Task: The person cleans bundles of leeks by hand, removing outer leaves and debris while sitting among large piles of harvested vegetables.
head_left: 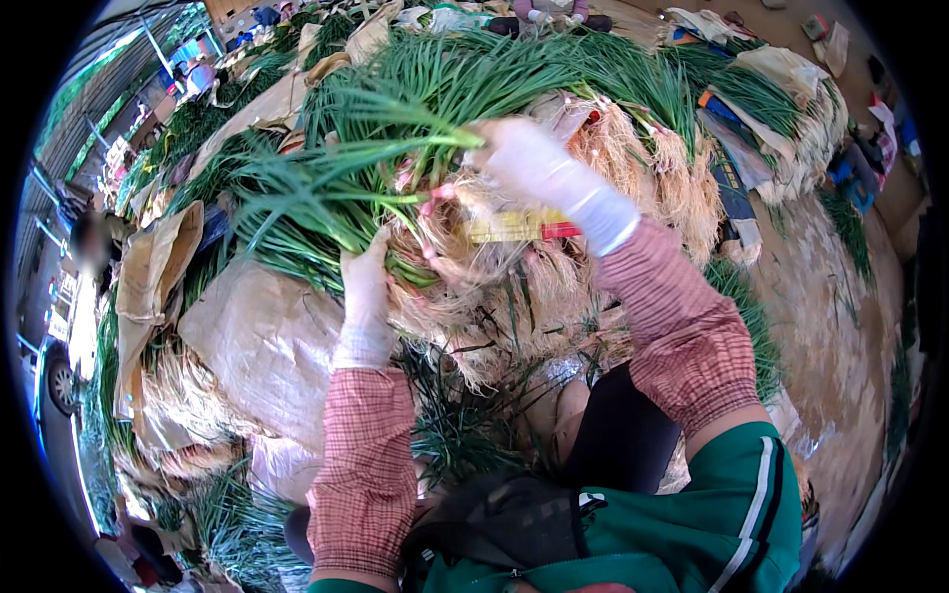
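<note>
My left hand (366,269), in a white glove, is closed round a bunch of green onions (297,212). The leaves fan out to the left, and pinkish-white bulbs with pale roots point right. Higher up, my right hand (519,163), also gloved in white and blurred by motion, is closed on a few green onion stalks (450,138) whose leaves trail left. Its fingertips are smeared. Just below it, a yellow and red strip (504,228) lies across the roots. Checked sleeve covers are on both my forearms.
A broad heap of green onions (474,74) curves round in front, with long roots (613,148) hanging toward me. Clear plastic sheeting (267,321) covers part of the left side. Brown sacking (153,267) lies farther left. Loose leaves (455,415) lie by my legs. Another person (549,10) sits beyond the heap.
</note>
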`<state>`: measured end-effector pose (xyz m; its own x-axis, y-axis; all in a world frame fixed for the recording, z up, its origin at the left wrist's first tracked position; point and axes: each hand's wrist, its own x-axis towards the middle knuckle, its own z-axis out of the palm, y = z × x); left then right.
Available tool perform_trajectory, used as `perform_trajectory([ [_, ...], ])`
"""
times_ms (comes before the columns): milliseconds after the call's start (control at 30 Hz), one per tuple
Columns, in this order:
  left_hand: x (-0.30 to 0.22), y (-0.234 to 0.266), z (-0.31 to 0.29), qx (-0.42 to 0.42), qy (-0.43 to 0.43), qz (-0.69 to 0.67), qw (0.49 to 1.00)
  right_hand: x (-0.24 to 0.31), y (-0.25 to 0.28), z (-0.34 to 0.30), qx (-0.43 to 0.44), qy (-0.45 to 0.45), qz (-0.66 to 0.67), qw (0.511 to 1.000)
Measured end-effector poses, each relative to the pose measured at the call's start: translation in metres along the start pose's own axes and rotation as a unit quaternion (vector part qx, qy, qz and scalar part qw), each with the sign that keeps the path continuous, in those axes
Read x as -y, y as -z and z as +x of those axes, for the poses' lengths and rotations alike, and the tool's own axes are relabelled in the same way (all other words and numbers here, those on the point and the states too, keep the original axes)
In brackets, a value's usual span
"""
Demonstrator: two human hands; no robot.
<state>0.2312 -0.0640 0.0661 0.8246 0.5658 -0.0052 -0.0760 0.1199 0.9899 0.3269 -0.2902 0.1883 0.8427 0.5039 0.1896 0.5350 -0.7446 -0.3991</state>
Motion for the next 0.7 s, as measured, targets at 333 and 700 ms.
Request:
perform_trajectory([
  [333, -0.09, -0.016, -0.033, 0.112, -0.444, 0.359, 0.813, -0.123, 0.106, -0.026, -0.258, 0.019, 0.477, 0.84],
  [700, -0.05, -0.124, 0.081, 0.135, -0.455, 0.684, 0.554, -0.236, 0.064, 0.056, -0.187, -0.221, 0.089, 0.953],
])
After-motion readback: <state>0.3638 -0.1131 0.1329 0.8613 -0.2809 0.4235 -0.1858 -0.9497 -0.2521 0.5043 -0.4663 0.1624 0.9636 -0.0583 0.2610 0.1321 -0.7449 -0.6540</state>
